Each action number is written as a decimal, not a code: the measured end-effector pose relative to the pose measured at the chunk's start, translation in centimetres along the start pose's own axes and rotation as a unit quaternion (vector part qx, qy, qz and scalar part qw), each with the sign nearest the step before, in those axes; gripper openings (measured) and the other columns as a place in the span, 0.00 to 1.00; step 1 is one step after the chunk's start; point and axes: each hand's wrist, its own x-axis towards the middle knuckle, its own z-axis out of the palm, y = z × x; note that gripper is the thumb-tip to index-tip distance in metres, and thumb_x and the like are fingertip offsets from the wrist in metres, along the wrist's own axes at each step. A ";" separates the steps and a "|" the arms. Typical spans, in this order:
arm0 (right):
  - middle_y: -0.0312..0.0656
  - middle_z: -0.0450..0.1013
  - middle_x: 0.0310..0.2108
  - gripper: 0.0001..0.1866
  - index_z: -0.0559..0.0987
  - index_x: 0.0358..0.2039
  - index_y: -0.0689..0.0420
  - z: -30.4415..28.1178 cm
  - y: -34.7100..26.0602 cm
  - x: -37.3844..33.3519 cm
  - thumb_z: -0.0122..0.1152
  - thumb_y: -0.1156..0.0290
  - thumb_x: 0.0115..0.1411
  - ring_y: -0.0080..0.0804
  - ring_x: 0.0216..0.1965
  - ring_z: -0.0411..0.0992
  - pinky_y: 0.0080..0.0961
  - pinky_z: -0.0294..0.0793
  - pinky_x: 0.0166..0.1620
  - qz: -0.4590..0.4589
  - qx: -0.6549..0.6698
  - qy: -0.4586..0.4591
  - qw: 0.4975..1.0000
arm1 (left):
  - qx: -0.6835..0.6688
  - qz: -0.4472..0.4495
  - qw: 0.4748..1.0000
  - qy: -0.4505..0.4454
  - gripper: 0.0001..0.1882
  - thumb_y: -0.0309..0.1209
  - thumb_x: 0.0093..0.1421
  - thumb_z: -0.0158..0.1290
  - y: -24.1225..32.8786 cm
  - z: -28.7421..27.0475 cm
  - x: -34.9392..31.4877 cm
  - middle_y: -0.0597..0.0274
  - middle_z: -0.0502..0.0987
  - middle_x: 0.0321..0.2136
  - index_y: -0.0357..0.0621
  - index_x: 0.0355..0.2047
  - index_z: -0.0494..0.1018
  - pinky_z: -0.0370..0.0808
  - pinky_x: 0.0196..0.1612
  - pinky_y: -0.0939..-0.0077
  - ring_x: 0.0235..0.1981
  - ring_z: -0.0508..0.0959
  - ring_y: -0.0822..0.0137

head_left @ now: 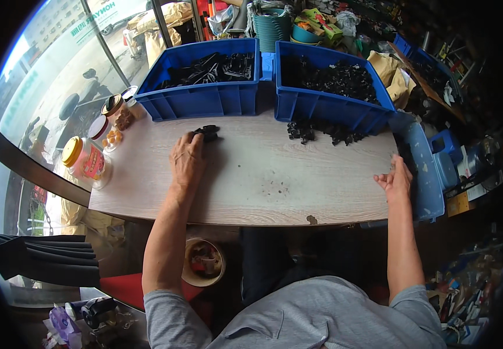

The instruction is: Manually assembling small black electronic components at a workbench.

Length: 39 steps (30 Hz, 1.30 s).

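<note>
My left hand rests on the table's left part, its fingertips closed at a small pile of black plastic parts. The exact shape of the part under the fingers is hidden. Over the table's right edge, beside a light blue bin, is my right hand. Its fingers are loosely bent and apart, with nothing visible in them. Small black clips lie in loose clumps in front of the right blue crate.
A left blue crate holds longer black parts. Lidded jars line the table's left edge by the window. Below the front edge stands a round waste bucket. Stacked green baskets are behind the crates. Dark specks dot the wooden tabletop.
</note>
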 end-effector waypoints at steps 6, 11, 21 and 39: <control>0.31 0.57 0.08 0.11 0.75 0.34 0.55 4.8 1.2 -1.7 0.65 0.63 0.58 0.25 0.11 0.64 0.37 0.80 0.26 0.033 -0.109 -0.155 0.981 | -0.028 0.019 0.998 -0.057 0.14 0.22 0.53 0.56 4.0 -1.4 -0.9 0.58 0.78 0.37 0.47 0.41 0.76 0.75 0.40 0.61 0.40 0.78 0.53; 0.30 0.60 0.11 0.14 0.76 0.38 0.58 9.6 1.8 -3.6 0.66 0.63 0.58 0.21 0.10 0.63 0.28 0.78 0.20 0.030 -0.211 -0.205 0.955 | -0.057 0.051 0.993 -0.095 0.19 0.22 0.48 0.58 7.4 -2.7 -1.9 0.61 0.77 0.35 0.51 0.42 0.76 0.75 0.37 0.64 0.36 0.76 0.57; 0.38 0.69 0.20 0.14 0.78 0.39 0.55 14.8 2.9 -3.0 0.67 0.65 0.55 0.24 0.08 0.62 0.27 0.69 0.12 -0.022 -0.347 -0.233 0.908 | -0.087 0.070 0.990 -0.091 0.20 0.22 0.49 0.58 9.5 -3.0 -2.4 0.61 0.76 0.34 0.52 0.43 0.75 0.74 0.38 0.65 0.36 0.75 0.58; 0.35 0.66 0.14 0.10 0.78 0.34 0.60 14.3 3.3 -2.5 0.62 0.66 0.58 0.23 0.09 0.62 0.27 0.69 0.13 -0.056 -0.364 -0.238 0.899 | -0.139 0.150 0.975 -0.085 0.15 0.23 0.51 0.57 10.2 -2.7 -2.7 0.61 0.76 0.35 0.50 0.40 0.74 0.74 0.38 0.63 0.35 0.75 0.57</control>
